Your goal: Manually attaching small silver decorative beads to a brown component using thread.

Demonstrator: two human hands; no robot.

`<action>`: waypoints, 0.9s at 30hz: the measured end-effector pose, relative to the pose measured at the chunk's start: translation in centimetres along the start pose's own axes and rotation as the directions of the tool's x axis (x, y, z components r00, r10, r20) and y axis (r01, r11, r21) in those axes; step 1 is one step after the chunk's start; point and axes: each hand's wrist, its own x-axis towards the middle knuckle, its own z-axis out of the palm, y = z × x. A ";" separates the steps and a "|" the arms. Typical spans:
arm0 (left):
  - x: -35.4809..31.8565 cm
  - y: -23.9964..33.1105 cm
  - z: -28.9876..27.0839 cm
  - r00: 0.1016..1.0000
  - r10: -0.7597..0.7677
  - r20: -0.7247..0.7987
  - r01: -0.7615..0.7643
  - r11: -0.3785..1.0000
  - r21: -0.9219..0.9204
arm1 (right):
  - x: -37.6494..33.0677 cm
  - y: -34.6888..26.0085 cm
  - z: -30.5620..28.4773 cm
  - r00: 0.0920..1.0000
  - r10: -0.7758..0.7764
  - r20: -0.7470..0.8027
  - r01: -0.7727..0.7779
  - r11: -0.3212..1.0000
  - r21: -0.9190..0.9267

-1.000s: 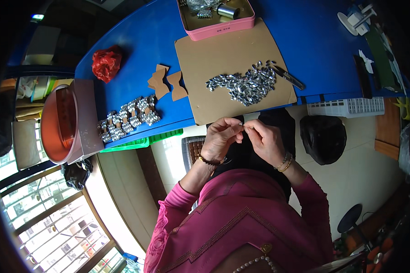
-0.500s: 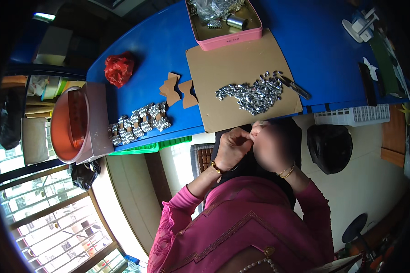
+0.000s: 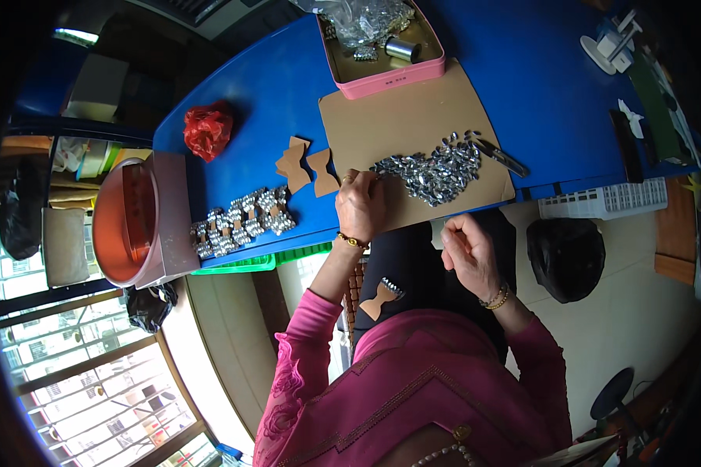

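Note:
My left hand (image 3: pixel 361 206) reaches over the front left part of the cardboard sheet (image 3: pixel 393 124), fingertips pinched beside a pile of small shiny silver beads (image 3: pixel 432 171). Whatever is between those fingertips is too small to make out. Above my lap, my right hand (image 3: pixel 471 253) is curled closed, apart from the table edge; its contents are hidden. On my dark-clothed lap lies a brown bow-shaped card (image 3: pixel 376 302) with a short row of silver beads along one end. A slim metal hand tool (image 3: pixel 502 157) rests at the right of the pile.
A pink tin (image 3: pixel 389 84) with a thread spool (image 3: pixel 403 50) stands at the back. To the left lie blank brown cards (image 3: pixel 322 173), bead-covered cards (image 3: pixel 241 222), a red plastic bag (image 3: pixel 209 130) and an orange-lined bucket (image 3: pixel 125 222). A white basket (image 3: pixel 600 200) sits below the table, right.
My hands were together over my lap and have parted. The left moved forward and left onto the cardboard; the right stayed near the lap. The card on my lap has come into view.

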 end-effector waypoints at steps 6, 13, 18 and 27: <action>-0.8 0.6 -1.3 0.787 -0.435 0.437 0.614 0.485 -0.622 | 0.7 0.9 -0.2 0.999 -0.022 -0.032 0.015 0.979 -0.203; -3.4 4.0 -1.7 0.542 -0.282 0.792 0.710 -0.351 -0.610 | 2.0 1.7 1.0 0.945 -0.326 -0.001 0.293 0.852 -0.433; -4.2 4.9 -0.8 0.561 -0.216 0.799 0.691 -0.410 -0.595 | 2.1 1.6 1.0 0.948 -0.317 -0.002 0.281 0.846 -0.454; -4.5 5.1 -0.7 0.561 -0.214 0.799 0.673 -0.445 -0.592 | 1.9 1.2 1.3 0.951 -0.308 -0.010 0.276 0.867 -0.414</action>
